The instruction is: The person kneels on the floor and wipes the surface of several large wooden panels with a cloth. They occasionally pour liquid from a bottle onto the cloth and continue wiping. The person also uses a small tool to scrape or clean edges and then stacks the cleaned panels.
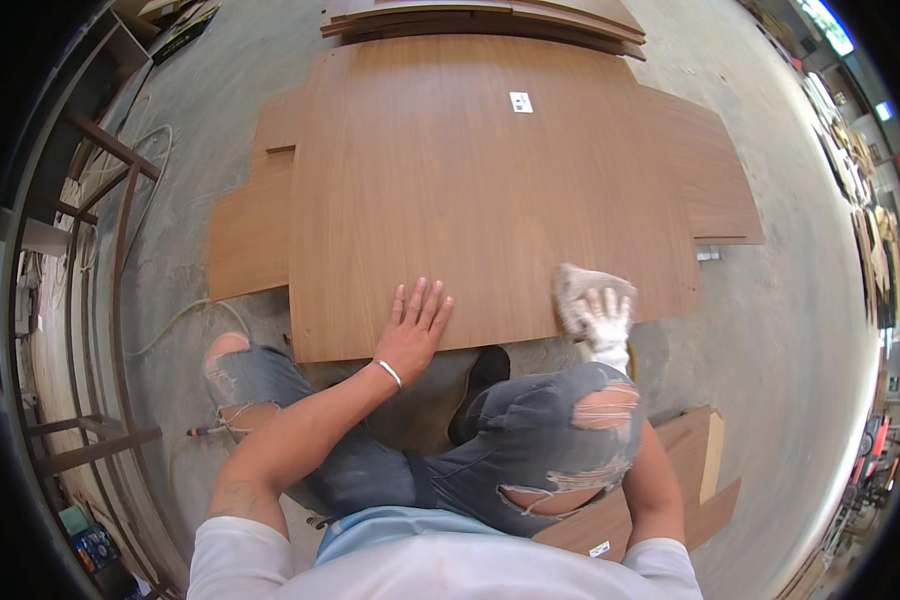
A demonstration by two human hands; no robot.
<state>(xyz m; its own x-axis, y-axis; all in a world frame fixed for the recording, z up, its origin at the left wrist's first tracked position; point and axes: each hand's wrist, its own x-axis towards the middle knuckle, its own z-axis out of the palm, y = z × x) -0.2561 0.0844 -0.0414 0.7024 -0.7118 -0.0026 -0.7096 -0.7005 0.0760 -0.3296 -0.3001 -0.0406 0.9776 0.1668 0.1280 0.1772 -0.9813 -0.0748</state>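
A large brown wood-grain panel [480, 200] lies flat in front of me, with a small white label [521, 102] near its far edge. My bare left hand [415, 325] rests flat on the panel's near edge, fingers spread, a silver bracelet at the wrist. Over the near right part, my right hand [604, 318] wears a white glove and presses a greyish-white rag [582, 287] against the surface. The gloved fingers lie over the cloth, slightly blurred.
More brown boards jut out beneath the panel, one on the right [705, 165] and one on the left [245, 235]. A board stack [485, 22] lies beyond it. Loose boards [685, 460] sit by my right knee. A metal frame [120, 300] and a hose [175, 325] are at left.
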